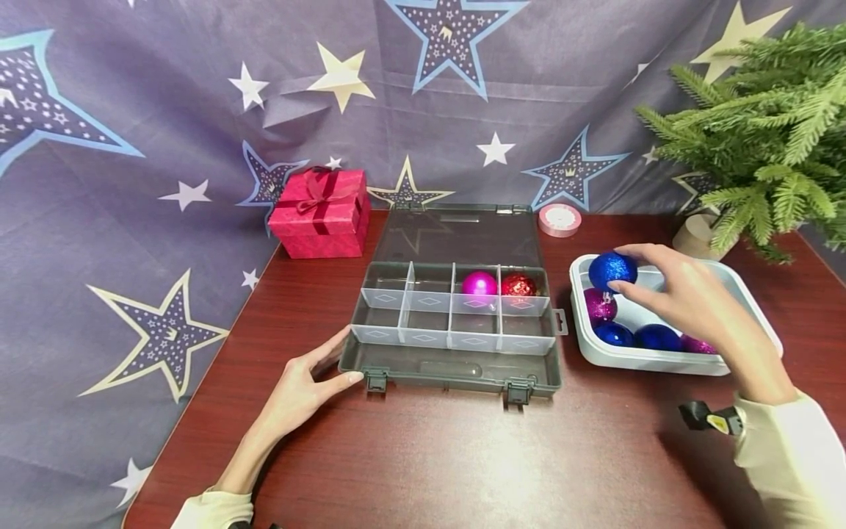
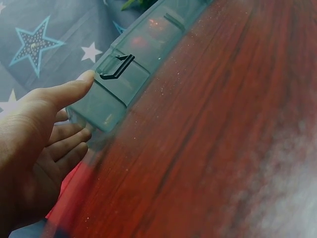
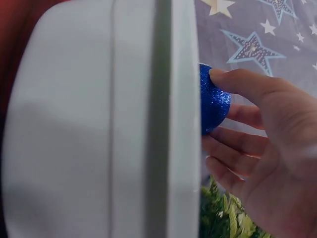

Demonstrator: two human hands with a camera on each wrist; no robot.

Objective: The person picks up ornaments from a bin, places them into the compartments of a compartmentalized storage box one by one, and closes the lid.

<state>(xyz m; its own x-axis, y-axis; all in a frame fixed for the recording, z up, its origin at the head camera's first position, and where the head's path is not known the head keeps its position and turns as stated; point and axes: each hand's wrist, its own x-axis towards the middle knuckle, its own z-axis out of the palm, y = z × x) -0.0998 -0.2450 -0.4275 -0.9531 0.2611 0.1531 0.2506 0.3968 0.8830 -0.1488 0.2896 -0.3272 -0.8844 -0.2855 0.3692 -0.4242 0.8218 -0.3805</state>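
A glittery blue Christmas ball [image 1: 612, 272] is pinched between the thumb and fingers of my right hand [image 1: 684, 294], above the left end of a white tub [image 1: 651, 361]. In the right wrist view the tub wall hides part of this blue ball [image 3: 214, 101]. My left hand [image 1: 300, 389] holds the front left corner of a grey see-through divided box [image 1: 449, 378], thumb on the front rim and fingers along its side. The box lid [image 1: 459, 239] is folded back. A shiny pink ball [image 1: 479, 284] and a red ball [image 1: 518, 285] sit in back-row compartments.
Inside the tub lie blue balls [image 1: 657, 337] and purple glitter balls [image 1: 600, 306]. A red gift box [image 1: 322, 213] stands back left, a pink ribbon roll [image 1: 559, 220] behind the tub. Green fir branches [image 1: 773, 139] overhang the right. Starred cloth [image 1: 449, 132] hangs behind the table.
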